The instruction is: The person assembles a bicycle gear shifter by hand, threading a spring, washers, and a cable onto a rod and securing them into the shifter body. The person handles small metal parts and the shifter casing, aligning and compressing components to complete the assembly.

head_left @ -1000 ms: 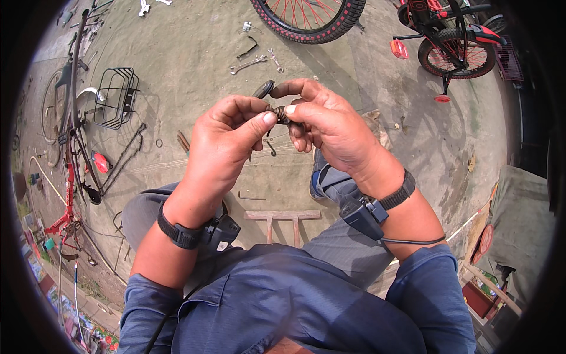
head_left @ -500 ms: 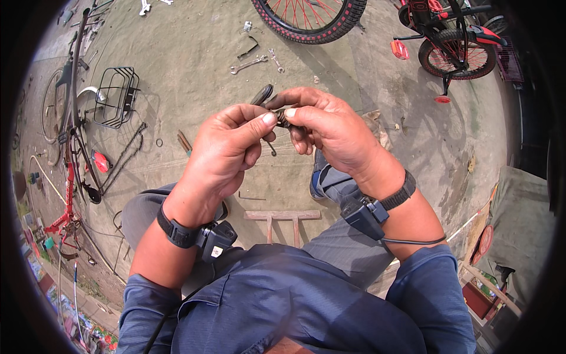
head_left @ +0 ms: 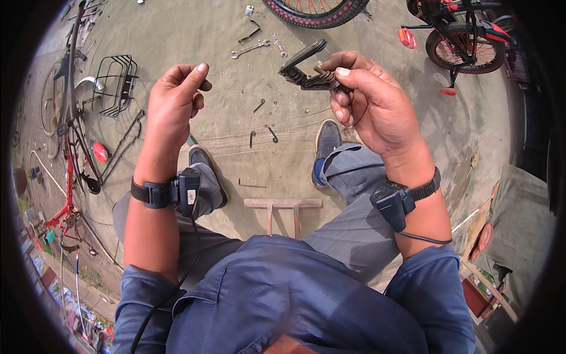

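In my right hand (head_left: 377, 100), thumb and fingers pinch a black bent metal part with a coil spring (head_left: 306, 65). One long arm of it reaches up and away to the far side, and its near end is hidden by my fingers. My left hand (head_left: 177, 94) is held apart at the left, thumb pressed against the curled index finger; whether a small thing is between them I cannot make out. On the ground between and below the hands lie several short hooked metal pieces (head_left: 272, 134) and tiny rings.
Two wrenches (head_left: 250, 49) and a bent black bracket lie ahead. A wire basket (head_left: 114, 86), a chain (head_left: 122, 147) and a red bike frame (head_left: 69, 189) are at left. A wheel (head_left: 318, 13) and a small bike (head_left: 463, 47) stand far right. A wooden stool (head_left: 283, 203) is between my legs.
My hands were together on the metal part; now they are apart. The left has moved left off it, and the right has carried it up and to the right. The hooked pieces on the ground show now.
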Motion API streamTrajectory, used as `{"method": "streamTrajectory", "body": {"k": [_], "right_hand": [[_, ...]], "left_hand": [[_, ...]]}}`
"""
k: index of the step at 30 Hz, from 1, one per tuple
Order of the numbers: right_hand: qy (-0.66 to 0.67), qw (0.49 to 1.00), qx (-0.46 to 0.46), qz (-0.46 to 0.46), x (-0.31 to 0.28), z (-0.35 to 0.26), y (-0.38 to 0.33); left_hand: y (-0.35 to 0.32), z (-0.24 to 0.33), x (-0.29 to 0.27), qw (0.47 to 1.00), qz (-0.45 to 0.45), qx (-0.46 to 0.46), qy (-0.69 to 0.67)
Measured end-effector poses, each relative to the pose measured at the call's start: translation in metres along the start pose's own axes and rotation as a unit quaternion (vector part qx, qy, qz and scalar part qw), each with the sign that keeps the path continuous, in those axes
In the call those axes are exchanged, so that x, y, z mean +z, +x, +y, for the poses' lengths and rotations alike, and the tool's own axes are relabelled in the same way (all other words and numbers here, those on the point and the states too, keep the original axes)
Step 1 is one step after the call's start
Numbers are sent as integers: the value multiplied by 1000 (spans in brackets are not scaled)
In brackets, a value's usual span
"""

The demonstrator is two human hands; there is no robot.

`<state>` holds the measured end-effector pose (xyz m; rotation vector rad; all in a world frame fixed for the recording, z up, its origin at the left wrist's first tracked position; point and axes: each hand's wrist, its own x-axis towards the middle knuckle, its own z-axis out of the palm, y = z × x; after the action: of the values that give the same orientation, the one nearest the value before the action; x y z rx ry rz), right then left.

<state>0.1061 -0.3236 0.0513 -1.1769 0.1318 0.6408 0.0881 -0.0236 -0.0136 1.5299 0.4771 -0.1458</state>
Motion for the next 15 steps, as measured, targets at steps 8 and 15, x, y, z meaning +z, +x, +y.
{"method": "streamTrajectory", "body": {"k": [8, 15], "right_hand": [[25, 993, -74, 83, -33, -21, -11], [58, 982, -113, 140, -63, -30, -8]], "left_hand": [[75, -137, 5, 932, -34, -106, 345], [110, -217, 46, 834, -111, -34, 539]]}}
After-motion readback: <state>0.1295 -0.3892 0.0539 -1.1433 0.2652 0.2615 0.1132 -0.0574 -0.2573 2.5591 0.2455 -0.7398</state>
